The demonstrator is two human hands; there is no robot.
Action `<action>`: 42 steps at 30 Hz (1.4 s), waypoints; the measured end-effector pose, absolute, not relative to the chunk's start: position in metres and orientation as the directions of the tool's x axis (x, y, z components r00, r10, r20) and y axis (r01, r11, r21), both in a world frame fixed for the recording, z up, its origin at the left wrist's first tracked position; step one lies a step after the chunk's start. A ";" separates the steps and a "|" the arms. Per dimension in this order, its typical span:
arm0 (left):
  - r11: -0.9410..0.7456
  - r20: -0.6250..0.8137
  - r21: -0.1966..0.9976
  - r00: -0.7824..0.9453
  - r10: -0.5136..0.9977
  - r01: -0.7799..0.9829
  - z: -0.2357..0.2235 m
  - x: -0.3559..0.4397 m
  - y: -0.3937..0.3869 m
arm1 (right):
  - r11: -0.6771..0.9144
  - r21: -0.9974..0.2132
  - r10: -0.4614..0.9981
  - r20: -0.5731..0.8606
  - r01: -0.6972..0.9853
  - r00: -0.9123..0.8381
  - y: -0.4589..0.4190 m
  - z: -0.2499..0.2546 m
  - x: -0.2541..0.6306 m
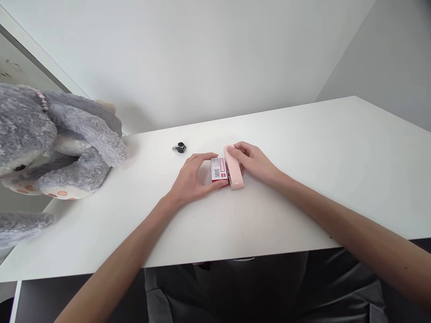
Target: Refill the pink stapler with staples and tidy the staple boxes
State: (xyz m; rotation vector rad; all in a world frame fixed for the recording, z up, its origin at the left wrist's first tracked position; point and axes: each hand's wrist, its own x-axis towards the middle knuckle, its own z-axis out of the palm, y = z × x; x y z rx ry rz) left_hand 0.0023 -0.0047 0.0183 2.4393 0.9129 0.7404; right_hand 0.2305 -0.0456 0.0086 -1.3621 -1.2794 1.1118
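My left hand point(193, 179) holds a small white-and-red staple box point(219, 169) between thumb and forefinger. A printed label with a barcode faces up on the box. My right hand point(254, 161) is closed around the upper part of a pale pink stapler point(235, 168), thumb on top and other fingers mostly hidden behind it. The stapler lies lengthwise right beside the box; whether the two touch is unclear. Behind my left hand, a black staple remover point(181, 147) with metal jaws rests on the table.
A large grey plush toy point(77, 148) sits at the left end of the white table point(319, 170). A white wall point(215, 58) runs along the back edge, and a grey wall point(387, 67) stands at the right. My lap is below the front edge.
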 end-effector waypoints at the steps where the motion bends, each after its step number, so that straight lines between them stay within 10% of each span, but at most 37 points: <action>1: -0.690 0.328 0.561 0.642 0.693 0.458 0.019 0.002 -0.005 | -0.023 -0.987 0.999 -0.016 0.157 0.046 -0.046 0.009 0.231; 16: -0.704 0.328 0.553 0.660 0.676 0.446 0.017 0.001 -0.005 | -0.021 -0.988 0.999 -0.014 0.151 0.053 -0.044 0.007 0.232; 28: -0.744 0.252 0.293 0.702 0.666 0.601 0.026 -0.008 0.002 | -0.023 -0.987 0.998 -0.014 0.161 0.057 -0.044 0.007 0.233; 42: -0.670 0.152 0.546 0.728 0.669 0.502 0.016 -0.002 -0.003 | -0.022 -0.986 0.998 -0.012 0.163 0.058 -0.046 0.009 0.231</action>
